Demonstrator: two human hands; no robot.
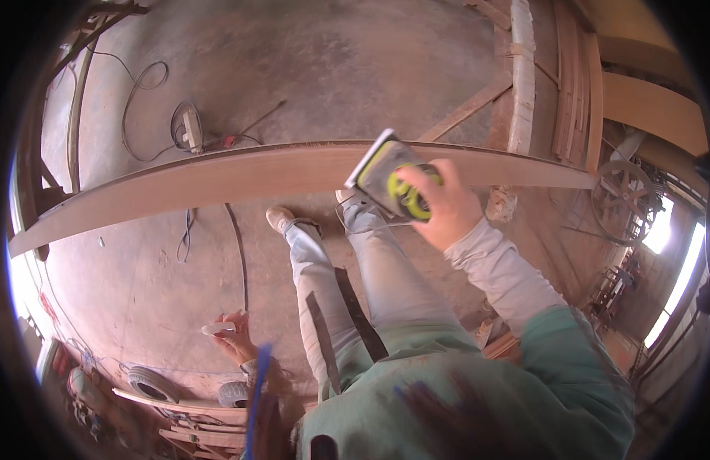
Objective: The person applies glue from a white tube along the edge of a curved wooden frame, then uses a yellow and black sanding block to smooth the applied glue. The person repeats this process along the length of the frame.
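Observation:
My right hand [454, 201] is wrapped round the grip of a lime-green and grey power sander [384, 182]. The sander is tipped on edge over the long, narrow wooden board [293, 170], with its flat pale pad turned toward the upper left. I cannot tell whether it touches the wood. A thin cord [374, 228] runs by the sander, in front of my legs. Down at the lower left, away from the board, my left hand [236, 341] has its fingers bent together. Something small and whitish shows at its fingertips, too blurred to name.
Loose cables [144, 80] and a pale power strip [191, 130] lie on the concrete floor beyond the board. A spoked wheel [622, 201] stands by the board's right end. Tyres [153, 383] and stacked planks [205, 418] are at the lower left; more boards [573, 100] lean upper right.

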